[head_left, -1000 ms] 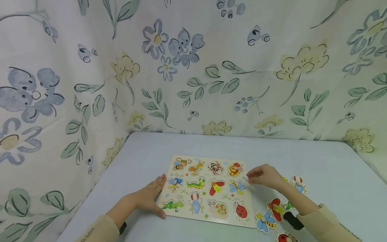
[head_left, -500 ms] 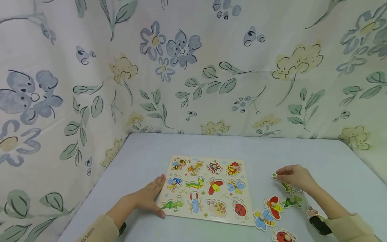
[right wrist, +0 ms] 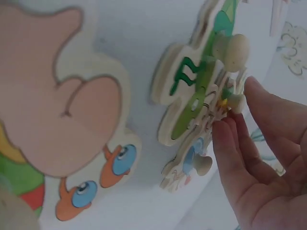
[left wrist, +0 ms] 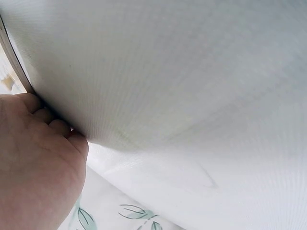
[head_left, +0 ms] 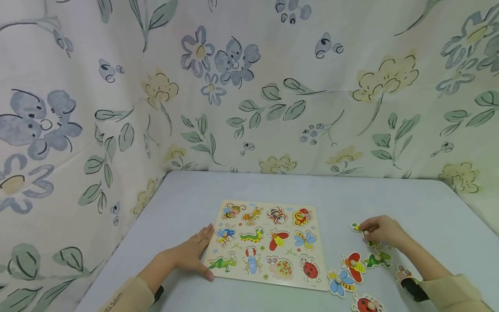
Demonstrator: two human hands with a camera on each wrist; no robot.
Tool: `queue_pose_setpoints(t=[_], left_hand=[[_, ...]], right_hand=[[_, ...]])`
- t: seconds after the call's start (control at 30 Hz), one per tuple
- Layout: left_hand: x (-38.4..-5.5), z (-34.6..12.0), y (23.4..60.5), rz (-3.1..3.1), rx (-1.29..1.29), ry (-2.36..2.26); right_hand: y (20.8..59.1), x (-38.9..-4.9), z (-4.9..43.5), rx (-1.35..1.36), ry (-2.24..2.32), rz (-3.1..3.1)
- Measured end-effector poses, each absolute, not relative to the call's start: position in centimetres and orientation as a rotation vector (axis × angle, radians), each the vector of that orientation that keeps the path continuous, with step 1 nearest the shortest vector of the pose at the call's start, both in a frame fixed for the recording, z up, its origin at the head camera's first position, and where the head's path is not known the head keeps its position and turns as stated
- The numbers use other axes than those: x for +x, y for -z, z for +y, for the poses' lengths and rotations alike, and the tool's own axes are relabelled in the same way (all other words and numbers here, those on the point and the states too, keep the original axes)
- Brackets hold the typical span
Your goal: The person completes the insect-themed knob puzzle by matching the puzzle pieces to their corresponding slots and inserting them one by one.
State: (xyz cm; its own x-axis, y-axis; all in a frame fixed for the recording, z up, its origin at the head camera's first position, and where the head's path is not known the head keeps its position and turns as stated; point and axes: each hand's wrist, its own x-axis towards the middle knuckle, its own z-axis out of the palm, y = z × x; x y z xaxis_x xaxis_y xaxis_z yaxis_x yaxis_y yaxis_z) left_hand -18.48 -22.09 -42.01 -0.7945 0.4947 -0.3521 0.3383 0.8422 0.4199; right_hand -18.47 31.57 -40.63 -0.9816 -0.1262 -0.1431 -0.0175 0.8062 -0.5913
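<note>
A wooden insect puzzle board (head_left: 265,242) lies on the table. My left hand (head_left: 192,253) rests at its left edge, fingers extended along the side and thumb by the near corner; in the left wrist view the fingertips of this hand (left wrist: 43,158) meet the board's edge. Right of the board, my right hand (head_left: 383,232) pinches a green caterpillar puzzle piece (head_left: 354,226), whose head shows beyond the fingertips. The right wrist view has thumb and fingers of the right hand (right wrist: 268,143) around a small knob, most of that piece being hidden. Beside them lies a grasshopper piece (right wrist: 199,88).
Near the board's right corner lie a red-winged bug piece (head_left: 354,267), a dragonfly piece (head_left: 341,283) and a ladybug piece (head_left: 366,304). A snail piece (head_left: 403,273) is partly under the right wrist. A floral curtain (head_left: 249,95) hangs behind the table.
My right hand has moved right from the board's edge to the loose pieces, where its fingers have come to the caterpillar piece. The left hand has stayed at the board.
</note>
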Motion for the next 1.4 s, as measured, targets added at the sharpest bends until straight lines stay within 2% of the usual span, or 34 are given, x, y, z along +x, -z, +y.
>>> queue_pose_setpoints(t=[0.57,1.4], left_hand=[[-18.2,-22.0,41.7,2.565,0.601,-0.466],[-18.3,-22.0,41.9,2.568,0.592,-0.449]], right_hand=[[41.0,-18.3,31.4,-0.233,0.836,2.881],[41.7,-18.0,30.1,-0.26,0.852,2.973]])
